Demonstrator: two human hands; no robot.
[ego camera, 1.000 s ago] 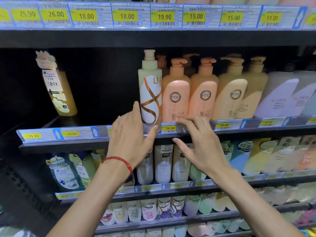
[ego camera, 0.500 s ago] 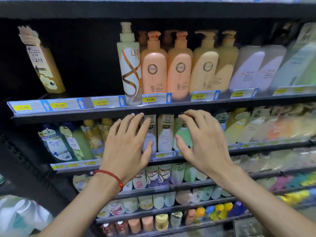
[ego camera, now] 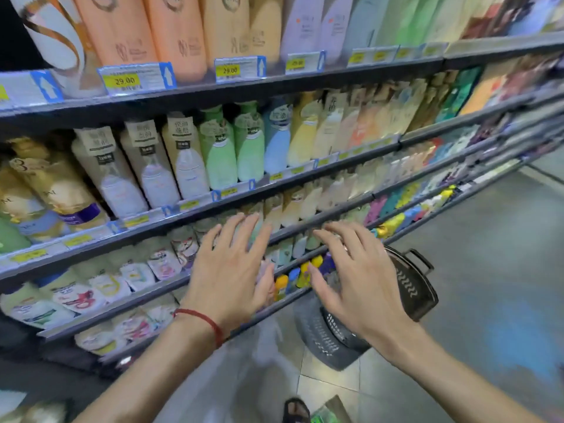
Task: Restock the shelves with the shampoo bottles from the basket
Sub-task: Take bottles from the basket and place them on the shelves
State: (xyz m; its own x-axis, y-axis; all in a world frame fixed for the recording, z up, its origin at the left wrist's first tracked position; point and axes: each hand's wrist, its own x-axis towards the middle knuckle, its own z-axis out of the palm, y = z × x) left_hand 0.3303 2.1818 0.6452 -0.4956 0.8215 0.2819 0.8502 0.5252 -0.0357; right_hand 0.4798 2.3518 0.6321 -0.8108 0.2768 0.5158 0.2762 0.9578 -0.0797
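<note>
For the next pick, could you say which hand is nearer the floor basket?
Right: the right hand is above the basket; the left hand is off to its left.
</note>
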